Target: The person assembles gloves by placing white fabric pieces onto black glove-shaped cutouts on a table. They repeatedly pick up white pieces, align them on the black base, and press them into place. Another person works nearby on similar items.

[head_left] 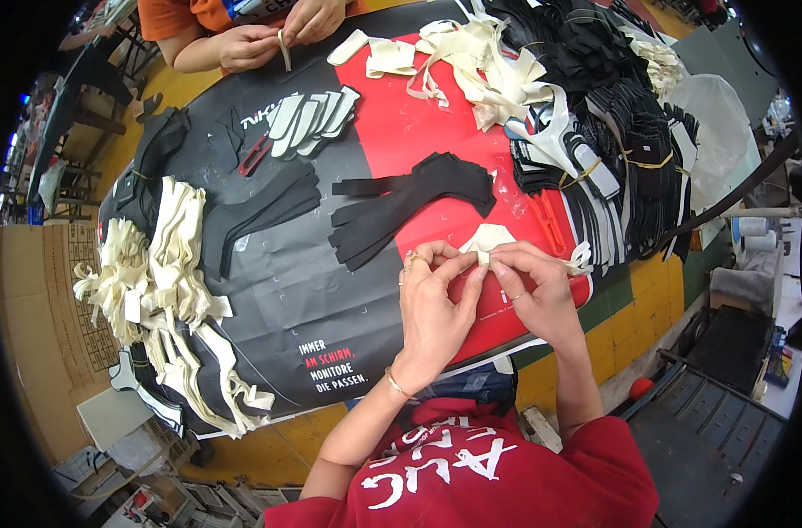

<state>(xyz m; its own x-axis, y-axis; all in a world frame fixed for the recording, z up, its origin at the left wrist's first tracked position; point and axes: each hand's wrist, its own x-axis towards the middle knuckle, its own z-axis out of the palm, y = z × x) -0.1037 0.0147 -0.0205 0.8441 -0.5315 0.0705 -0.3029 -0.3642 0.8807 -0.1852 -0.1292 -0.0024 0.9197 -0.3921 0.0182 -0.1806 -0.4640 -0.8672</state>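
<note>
Both my hands meet over the red part of the table sheet, near its front edge. My left hand (434,304) pinches a small cream fabric piece (486,236) between thumb and fingers. From the other side, my right hand (540,286) grips the same piece with thumb and forefinger. The piece stands up a little past my fingertips, its lower part hidden by them. Just beyond lies a fanned stack of black fabric strips (427,195). Red-handled snips (549,223) rest right of my right hand, beside a small cream scrap (579,258).
Cream fabric bundles (176,233) lie at the left, a cream heap (480,57) at the back. Tied black and white pieces (634,167) crowd the right. White-and-grey pieces (311,123) lie near other red snips (255,156). Across the table, another person's hands (282,37) hold a cream strip.
</note>
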